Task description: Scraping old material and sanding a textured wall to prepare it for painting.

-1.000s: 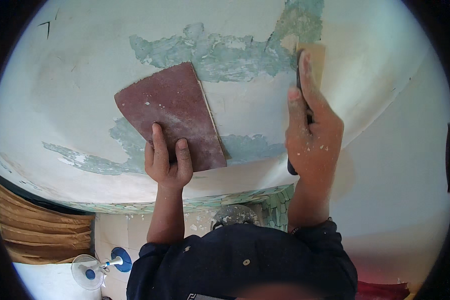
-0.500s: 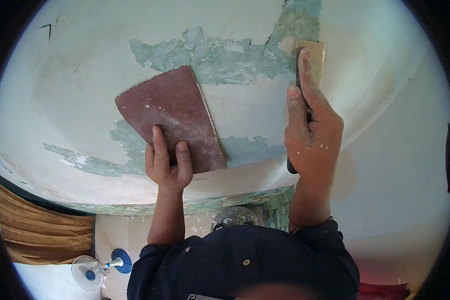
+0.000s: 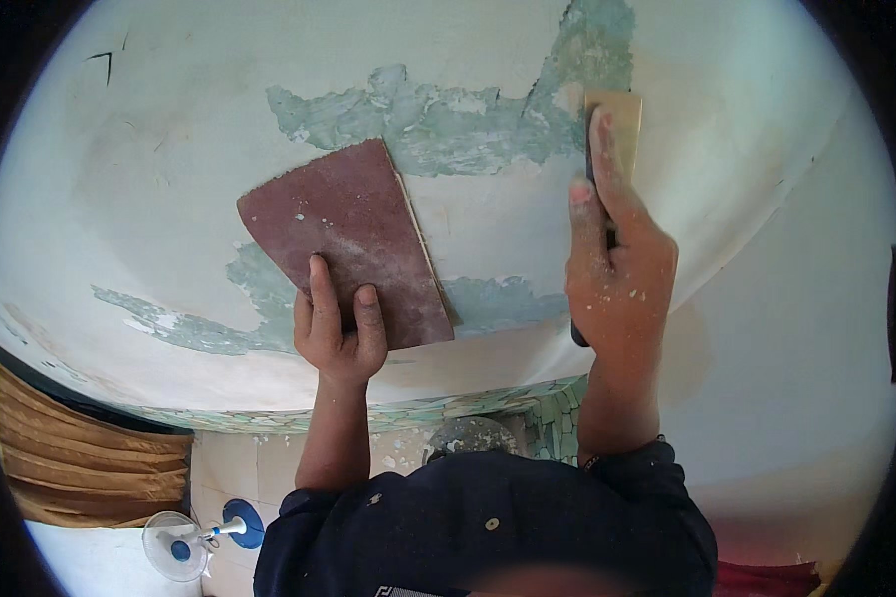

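Head view: left grip (image 3: 338,333) closed on a maroon sheet (image 3: 353,214), right grip (image 3: 622,274) around a tan-bladed scraper (image 3: 627,124).

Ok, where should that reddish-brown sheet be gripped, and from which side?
Likely best by the lower left part of the reddish-brown sheet, coming from below: it is broad and thin, extending upward from there. The left hand grips there, two digits across its face.

No readable lettering here, none on the maroon sheet (image 3: 353,214) at left, none on the scraper (image 3: 626,121) at right
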`<state>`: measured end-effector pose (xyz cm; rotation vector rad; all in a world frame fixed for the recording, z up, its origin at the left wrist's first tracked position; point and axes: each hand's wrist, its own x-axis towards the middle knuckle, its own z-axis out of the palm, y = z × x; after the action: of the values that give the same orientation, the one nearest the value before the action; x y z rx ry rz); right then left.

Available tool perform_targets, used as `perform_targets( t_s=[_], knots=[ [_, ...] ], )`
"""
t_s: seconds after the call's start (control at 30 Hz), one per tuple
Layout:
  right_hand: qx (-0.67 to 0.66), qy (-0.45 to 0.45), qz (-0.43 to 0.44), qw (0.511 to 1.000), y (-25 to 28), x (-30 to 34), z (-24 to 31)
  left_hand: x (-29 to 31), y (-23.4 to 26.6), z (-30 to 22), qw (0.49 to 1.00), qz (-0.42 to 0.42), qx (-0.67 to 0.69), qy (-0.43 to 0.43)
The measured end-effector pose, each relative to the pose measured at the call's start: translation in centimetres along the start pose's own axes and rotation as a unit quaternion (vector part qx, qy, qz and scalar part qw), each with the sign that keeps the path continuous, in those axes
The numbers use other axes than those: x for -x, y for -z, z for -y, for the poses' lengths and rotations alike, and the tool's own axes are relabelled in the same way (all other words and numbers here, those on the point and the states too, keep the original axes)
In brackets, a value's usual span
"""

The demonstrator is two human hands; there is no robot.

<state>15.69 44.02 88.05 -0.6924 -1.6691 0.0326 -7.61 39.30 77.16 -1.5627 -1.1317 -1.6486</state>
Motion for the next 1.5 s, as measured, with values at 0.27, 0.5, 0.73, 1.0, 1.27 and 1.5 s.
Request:
perform_targets(
  t_s=[0.27,0.5,0.73,1.0,1.27,1.5],
  knots=[
    [-0.014,-0.022,0.008,1.000,-0.1,0.6,-0.2,0.3,0.1,0.2,1.000,0.010,-0.018,-0.008],
    [-0.026,-0.051,0.021,0.998,0.0,1.0,0.4,0.6,-0.1,0.3,1.000,-0.009,-0.013,0.000],
    [-0.021,-0.034,0.030,0.999,0.3,0.3,0.4,0.4,-0.2,0.4,1.000,-0.005,-0.016,-0.007],
    [-0.005,-0.026,0.042,0.999,0.2,2.7,-0.2,0.5,-0.2,0.3,1.000,-0.012,-0.016,-0.005],
    [-0.026,-0.025,0.027,0.999,-0.9,0.1,1.8,0.5,-0.1,0.2,1.000,-0.008,-0.019,0.002],
    [-0.006,-0.003,0.027,1.000,-1.6,2.1,1.1,0.7,0.1,0.5,1.000,-0.003,-0.022,-0.005]
  ],
)
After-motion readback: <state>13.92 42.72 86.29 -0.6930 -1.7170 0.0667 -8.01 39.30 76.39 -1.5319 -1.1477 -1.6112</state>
